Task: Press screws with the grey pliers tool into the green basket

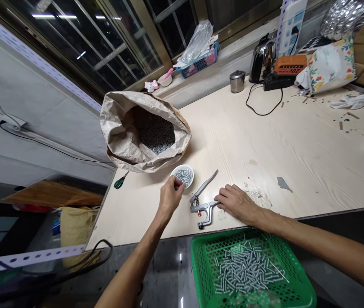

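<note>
My left hand (170, 196) reaches to the rim of a small white bowl (183, 175) filled with small metal pieces, its fingers pinched together at the bowl's edge; what they hold is too small to name. My right hand (235, 202) lies on the table with fingers resting on the lower handle of grey hand pliers (202, 200), whose long upper lever points up and right. Behind the bowl stands an open paper sack (143, 130) full of dark metal parts.
A green plastic basket (249, 267) with many small metal pieces sits below the table's front edge. Green scissors (121, 180) lie at the left edge. A kettle (263, 57), a steel pot (237, 80), a cable and bags crowd the far right.
</note>
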Action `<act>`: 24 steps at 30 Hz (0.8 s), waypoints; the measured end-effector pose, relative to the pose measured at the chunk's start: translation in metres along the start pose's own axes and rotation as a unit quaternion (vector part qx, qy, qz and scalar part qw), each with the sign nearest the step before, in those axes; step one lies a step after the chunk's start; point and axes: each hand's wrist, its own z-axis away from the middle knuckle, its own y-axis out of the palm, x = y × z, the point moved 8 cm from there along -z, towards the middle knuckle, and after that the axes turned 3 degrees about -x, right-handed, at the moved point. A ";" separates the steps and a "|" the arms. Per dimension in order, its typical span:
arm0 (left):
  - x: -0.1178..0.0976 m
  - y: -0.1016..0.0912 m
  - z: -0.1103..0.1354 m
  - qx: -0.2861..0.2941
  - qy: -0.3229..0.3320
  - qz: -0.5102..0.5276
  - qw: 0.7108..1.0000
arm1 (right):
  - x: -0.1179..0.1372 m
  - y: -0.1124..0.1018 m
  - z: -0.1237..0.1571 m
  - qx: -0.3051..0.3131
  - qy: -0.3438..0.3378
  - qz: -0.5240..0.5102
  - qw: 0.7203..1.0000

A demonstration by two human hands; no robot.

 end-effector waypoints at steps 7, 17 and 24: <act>0.033 0.024 0.074 0.104 -0.182 0.269 0.940 | 0.010 -0.007 -0.001 -0.009 -0.058 0.027 0.998; 0.046 0.046 0.110 0.083 -0.192 0.271 0.940 | 0.026 -0.028 0.003 -0.034 -0.118 0.047 0.991; 0.047 0.050 0.114 0.072 -0.201 0.257 0.943 | 0.024 -0.028 0.002 -0.028 -0.105 0.022 0.994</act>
